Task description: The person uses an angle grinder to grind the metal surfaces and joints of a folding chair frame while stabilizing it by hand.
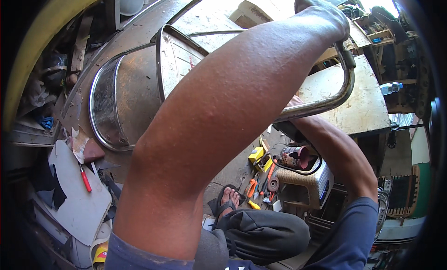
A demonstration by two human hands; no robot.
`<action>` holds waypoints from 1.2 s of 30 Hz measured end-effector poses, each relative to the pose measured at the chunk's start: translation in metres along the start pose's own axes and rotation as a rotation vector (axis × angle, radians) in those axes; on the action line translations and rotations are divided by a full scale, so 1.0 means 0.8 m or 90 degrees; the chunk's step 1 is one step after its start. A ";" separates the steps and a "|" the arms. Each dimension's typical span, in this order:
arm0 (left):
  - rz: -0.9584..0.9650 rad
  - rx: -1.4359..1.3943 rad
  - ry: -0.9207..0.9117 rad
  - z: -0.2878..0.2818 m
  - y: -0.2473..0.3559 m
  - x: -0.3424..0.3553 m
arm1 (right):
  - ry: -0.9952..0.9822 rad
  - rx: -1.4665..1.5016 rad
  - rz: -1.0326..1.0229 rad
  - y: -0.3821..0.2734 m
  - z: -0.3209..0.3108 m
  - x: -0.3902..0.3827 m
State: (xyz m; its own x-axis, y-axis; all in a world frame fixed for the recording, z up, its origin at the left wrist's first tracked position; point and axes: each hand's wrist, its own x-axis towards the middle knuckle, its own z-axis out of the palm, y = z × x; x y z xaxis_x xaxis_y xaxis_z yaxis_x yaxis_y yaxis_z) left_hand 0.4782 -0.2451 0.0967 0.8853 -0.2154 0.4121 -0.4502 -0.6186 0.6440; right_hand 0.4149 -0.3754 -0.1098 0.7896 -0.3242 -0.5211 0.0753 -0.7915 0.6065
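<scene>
We hold metal tube (342,94) in left hand (322,16); right hand (294,101), mostly hidden behind tube, grip we cannot tell. Yellow box (259,159) sits below tube.

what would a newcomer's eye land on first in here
Probably the bare left arm, sweeping across the middle from lower left to the left hand at upper right, beside a bent metal tube. Next might come the yellow box and orange-handled tool on the floor, right of the foot in a flip-flop, then the red-handled tool on a pale panel at lower left.
</scene>
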 end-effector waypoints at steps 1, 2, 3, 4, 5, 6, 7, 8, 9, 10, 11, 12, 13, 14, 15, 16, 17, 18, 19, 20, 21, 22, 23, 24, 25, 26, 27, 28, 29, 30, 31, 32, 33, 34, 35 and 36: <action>0.003 -0.016 0.023 0.002 -0.005 0.003 | 0.005 -0.004 0.011 0.010 0.007 0.014; -0.017 -0.007 -0.021 -0.014 -0.009 -0.012 | 0.016 0.010 -0.004 0.007 0.007 0.010; -0.034 0.018 -0.035 -0.011 -0.010 -0.003 | 0.024 0.023 -0.028 0.007 0.007 0.005; -0.050 0.043 -0.046 -0.013 -0.010 0.004 | 0.033 0.040 -0.056 0.003 0.004 0.004; -0.067 0.068 -0.059 -0.014 -0.012 0.011 | 0.041 0.058 -0.096 -0.006 -0.004 -0.009; -0.039 0.052 -0.032 -0.014 -0.010 0.003 | 0.038 0.079 -0.117 -0.002 -0.003 -0.032; -0.011 0.034 -0.005 -0.015 -0.008 -0.005 | 0.032 0.103 -0.144 0.003 -0.005 -0.056; -0.011 0.009 -0.016 -0.020 -0.008 -0.012 | 0.032 0.129 -0.185 0.000 -0.010 -0.075; -0.008 -0.018 -0.027 -0.024 -0.006 -0.019 | 0.032 0.155 -0.227 -0.005 -0.015 -0.093; -0.024 -0.063 -0.077 -0.038 0.001 -0.024 | 0.033 0.182 -0.260 -0.005 -0.015 -0.111; -0.058 -0.084 -0.126 -0.051 -0.006 -0.027 | 0.038 0.202 -0.312 -0.019 -0.017 -0.117; -0.092 -0.108 -0.175 -0.056 -0.011 -0.031 | 0.047 0.221 -0.359 -0.030 -0.017 -0.120; -0.102 -0.085 -0.163 -0.063 -0.015 -0.033 | 0.060 0.229 -0.395 -0.043 -0.018 -0.129; -0.104 -0.071 -0.157 -0.066 -0.011 -0.034 | 0.063 0.226 -0.400 -0.050 -0.012 -0.141; -0.104 -0.057 -0.152 -0.064 -0.007 -0.034 | 0.056 0.218 -0.387 -0.054 0.001 -0.153; -0.047 -0.051 -0.145 -0.061 -0.012 -0.035 | 0.034 0.189 -0.351 -0.060 0.015 -0.164; -0.220 0.071 -0.135 -0.053 -0.004 -0.013 | 0.023 0.182 -0.342 -0.082 0.017 -0.178; -0.394 0.190 -0.121 -0.036 0.019 0.026 | 0.014 0.172 -0.331 -0.102 0.015 -0.194; -0.369 0.183 -0.121 -0.030 0.027 0.036 | -0.003 0.200 -0.315 -0.111 0.020 -0.210; -0.256 0.113 -0.138 -0.034 0.023 0.019 | 0.012 0.250 -0.348 -0.108 0.041 -0.215; -0.161 0.045 -0.153 -0.037 0.010 -0.005 | 0.044 0.289 -0.361 -0.114 0.059 -0.224; -0.113 0.007 -0.162 -0.047 0.007 -0.021 | 0.043 0.306 -0.344 -0.118 0.061 -0.230; -0.088 -0.012 -0.166 -0.057 0.004 -0.029 | 0.042 0.324 -0.337 -0.122 0.062 -0.237; -0.075 -0.032 -0.172 -0.064 -0.006 -0.035 | 0.028 0.319 -0.312 -0.118 0.063 -0.238; -0.066 -0.041 -0.178 -0.066 -0.009 -0.039 | 0.014 0.314 -0.286 -0.108 0.065 -0.236; -0.062 -0.046 -0.177 -0.071 -0.016 -0.046 | 0.006 0.304 -0.262 -0.097 0.064 -0.234; -0.054 -0.052 -0.180 -0.073 -0.023 -0.051 | 0.015 0.301 -0.226 -0.084 0.067 -0.230; -0.045 -0.058 -0.180 -0.076 -0.029 -0.054 | 0.026 0.309 -0.174 -0.069 0.068 -0.224; -0.035 -0.065 -0.175 -0.082 -0.028 -0.058 | 0.041 0.315 -0.126 -0.051 0.065 -0.219; -0.026 -0.074 -0.175 -0.083 -0.028 -0.060 | 0.052 0.314 -0.071 -0.029 0.062 -0.217; 0.000 -0.077 -0.171 -0.083 -0.027 -0.062 | 0.062 0.312 -0.017 -0.006 0.059 -0.215; -0.039 -0.092 -0.169 -0.084 -0.020 -0.065 | 0.101 0.310 0.030 0.017 0.067 -0.208; -0.030 -0.090 -0.166 -0.084 -0.017 -0.066 | 0.141 0.308 0.079 0.039 0.079 -0.197; -0.022 -0.085 -0.163 -0.084 -0.017 -0.067 | 0.197 0.299 0.112 0.058 0.096 -0.188; -0.013 -0.083 -0.159 -0.083 -0.017 -0.066 | 0.279 0.267 0.151 0.063 0.104 -0.186; -0.055 -0.050 -0.156 -0.081 -0.010 -0.062 | 0.295 0.262 0.181 0.062 0.111 -0.182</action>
State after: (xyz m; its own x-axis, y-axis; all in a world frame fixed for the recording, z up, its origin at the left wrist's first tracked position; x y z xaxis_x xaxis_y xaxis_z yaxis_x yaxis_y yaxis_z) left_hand 0.4305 -0.1804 0.1132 0.9181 -0.3472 0.1909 -0.3711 -0.5847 0.7214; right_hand 0.2496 -0.4136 -0.0568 0.9305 -0.3663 -0.0083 -0.3395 -0.8706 0.3560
